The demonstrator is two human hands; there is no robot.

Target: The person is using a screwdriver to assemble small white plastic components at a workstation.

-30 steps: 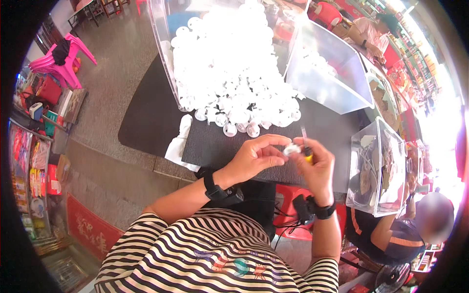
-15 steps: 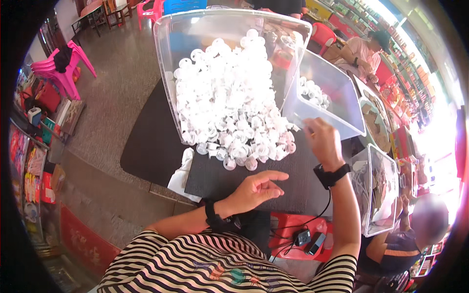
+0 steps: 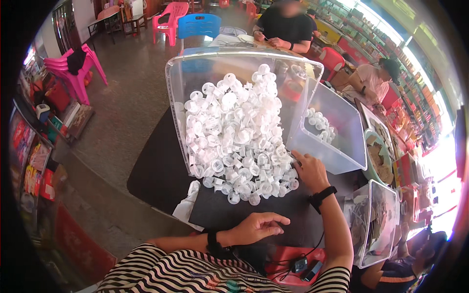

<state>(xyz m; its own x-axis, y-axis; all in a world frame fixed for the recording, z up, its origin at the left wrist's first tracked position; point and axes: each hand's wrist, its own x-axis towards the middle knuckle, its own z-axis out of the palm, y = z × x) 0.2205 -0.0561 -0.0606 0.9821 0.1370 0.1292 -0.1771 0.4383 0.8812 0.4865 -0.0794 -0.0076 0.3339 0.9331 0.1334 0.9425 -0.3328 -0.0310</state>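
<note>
Now right hand [image 3: 313, 172] at white pieces [image 3: 239, 141] (earlier near left hand [image 3: 255, 228]).

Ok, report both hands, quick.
Left hand: loosely open, nothing visible in it.
Right hand: beside the white parts; grip cannot be told.

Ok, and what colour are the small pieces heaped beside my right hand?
The pieces are white; the head view shows them best.
</note>
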